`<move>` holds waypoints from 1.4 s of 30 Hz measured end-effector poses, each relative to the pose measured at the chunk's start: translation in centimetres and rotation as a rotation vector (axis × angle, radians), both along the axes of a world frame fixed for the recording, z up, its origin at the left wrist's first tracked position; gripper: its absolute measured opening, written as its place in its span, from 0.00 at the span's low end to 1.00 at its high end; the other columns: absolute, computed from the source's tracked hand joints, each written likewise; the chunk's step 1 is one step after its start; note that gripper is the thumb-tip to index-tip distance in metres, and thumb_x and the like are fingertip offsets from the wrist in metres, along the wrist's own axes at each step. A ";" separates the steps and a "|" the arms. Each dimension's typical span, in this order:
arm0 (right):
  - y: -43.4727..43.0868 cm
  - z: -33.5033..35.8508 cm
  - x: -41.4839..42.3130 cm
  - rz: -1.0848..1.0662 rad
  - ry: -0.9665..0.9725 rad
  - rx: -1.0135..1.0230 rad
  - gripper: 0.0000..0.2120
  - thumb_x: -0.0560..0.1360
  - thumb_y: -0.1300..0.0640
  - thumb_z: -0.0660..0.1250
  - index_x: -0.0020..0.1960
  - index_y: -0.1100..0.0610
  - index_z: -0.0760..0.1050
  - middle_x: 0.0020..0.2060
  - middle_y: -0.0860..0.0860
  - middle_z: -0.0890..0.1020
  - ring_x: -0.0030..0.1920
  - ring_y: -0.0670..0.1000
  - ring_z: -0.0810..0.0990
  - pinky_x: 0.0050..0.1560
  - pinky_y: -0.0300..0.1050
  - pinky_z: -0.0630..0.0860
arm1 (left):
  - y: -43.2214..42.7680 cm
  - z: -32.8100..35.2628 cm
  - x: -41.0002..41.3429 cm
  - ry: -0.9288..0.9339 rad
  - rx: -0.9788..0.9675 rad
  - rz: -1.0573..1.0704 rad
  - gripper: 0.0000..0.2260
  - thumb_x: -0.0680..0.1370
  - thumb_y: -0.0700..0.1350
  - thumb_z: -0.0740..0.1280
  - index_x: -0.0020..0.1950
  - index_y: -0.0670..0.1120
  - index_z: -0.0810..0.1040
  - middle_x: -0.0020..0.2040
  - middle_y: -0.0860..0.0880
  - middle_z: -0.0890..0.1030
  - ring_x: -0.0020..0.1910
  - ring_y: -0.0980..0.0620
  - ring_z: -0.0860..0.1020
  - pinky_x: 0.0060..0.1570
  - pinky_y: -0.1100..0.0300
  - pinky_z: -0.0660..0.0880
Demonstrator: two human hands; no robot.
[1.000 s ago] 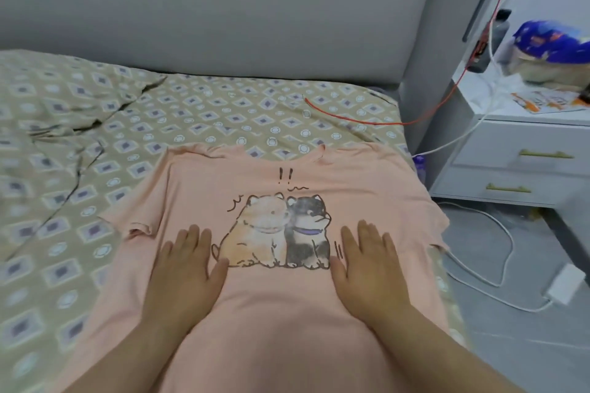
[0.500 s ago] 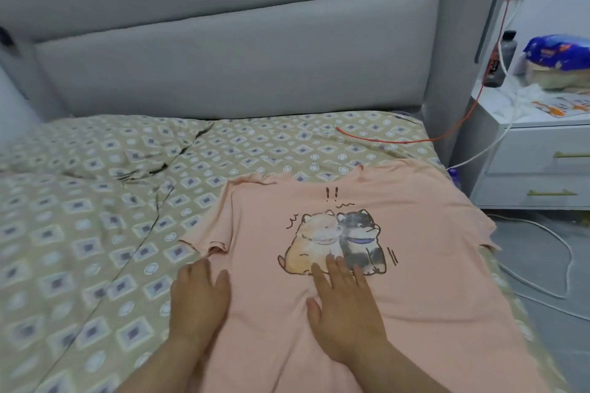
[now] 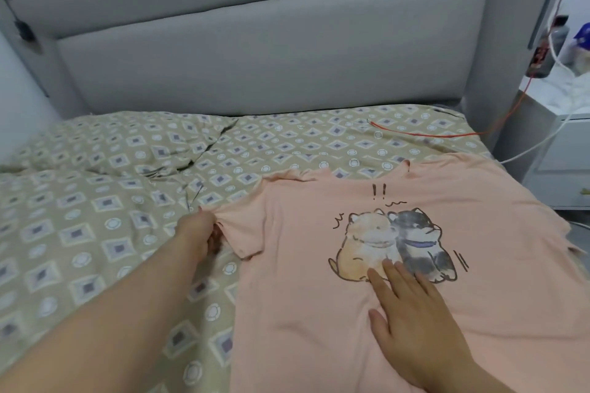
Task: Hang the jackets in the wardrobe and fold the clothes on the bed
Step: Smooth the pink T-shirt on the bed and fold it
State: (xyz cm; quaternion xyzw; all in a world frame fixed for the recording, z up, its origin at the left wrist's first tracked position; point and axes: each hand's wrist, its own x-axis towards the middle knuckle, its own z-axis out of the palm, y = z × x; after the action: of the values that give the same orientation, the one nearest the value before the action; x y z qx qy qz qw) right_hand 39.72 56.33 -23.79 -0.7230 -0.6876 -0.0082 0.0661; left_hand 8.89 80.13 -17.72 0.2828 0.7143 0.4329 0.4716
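A peach T-shirt (image 3: 319,297) with a print of two cartoon dogs lies spread face up on the right side of the bed (image 3: 95,233). My left hand (image 3: 198,233) reaches out to the shirt's left sleeve and has its fingers closed on the sleeve's edge, which is bunched up there. My right hand (image 3: 412,322) lies flat on the shirt's chest, fingers apart, its fingertips just below the dog print. The shirt's right sleeve hangs over the bed's right edge.
The bed has a beige patterned sheet, wrinkled on the left, and a grey padded headboard (image 3: 255,67). A red cable (image 3: 431,135) lies across the sheet near the headboard. At the right stands a white nightstand (image 3: 562,143) with white cables, a bottle and a blue package.
My left hand has moved forward from the shirt's lower left to its left sleeve and closed on it. My right hand has stayed flat on the chest. The view has shifted left.
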 end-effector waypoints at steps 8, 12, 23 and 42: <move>0.1 0.1 0.0 -0.011 0.019 0.023 0.28 0.70 0.43 0.58 0.63 0.54 0.81 0.63 0.56 0.81 0.63 0.56 0.80 0.65 0.52 0.62 | -5.9 -3.2 0.8 -0.047 0.349 0.117 0.17 0.72 0.37 0.63 0.60 0.36 0.75 0.45 0.46 0.79 0.41 0.48 0.77 0.41 0.57 0.74; 0.2 -0.3 0.2 -0.008 0.016 0.045 0.28 0.69 0.43 0.58 0.63 0.54 0.81 0.63 0.56 0.81 0.63 0.57 0.80 0.65 0.52 0.62 | -8.3 -3.8 2.0 -0.247 0.491 0.005 0.10 0.71 0.36 0.60 0.51 0.38 0.77 0.44 0.44 0.81 0.49 0.44 0.79 0.49 0.54 0.78; 0.8 -0.8 0.1 -0.017 0.044 0.108 0.29 0.66 0.43 0.58 0.59 0.55 0.83 0.60 0.57 0.82 0.58 0.57 0.83 0.63 0.51 0.62 | -3.5 0.8 -0.7 -0.597 0.245 0.368 0.18 0.72 0.33 0.55 0.56 0.44 0.77 0.46 0.45 0.76 0.43 0.45 0.76 0.51 0.44 0.77; 1.1 -1.1 0.2 0.008 0.055 0.124 0.30 0.64 0.42 0.59 0.59 0.53 0.83 0.60 0.55 0.83 0.59 0.56 0.82 0.65 0.50 0.63 | 7.9 2.9 9.2 1.300 0.111 -0.599 0.07 0.74 0.39 0.63 0.47 0.43 0.79 0.48 0.44 0.81 0.48 0.42 0.79 0.45 0.54 0.73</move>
State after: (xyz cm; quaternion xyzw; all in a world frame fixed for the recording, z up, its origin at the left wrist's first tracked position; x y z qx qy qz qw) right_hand 39.95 57.45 -24.93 -0.7148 -0.6865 -0.0307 0.1296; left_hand 18.07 88.04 -14.78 0.6908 0.7194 0.0646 0.0342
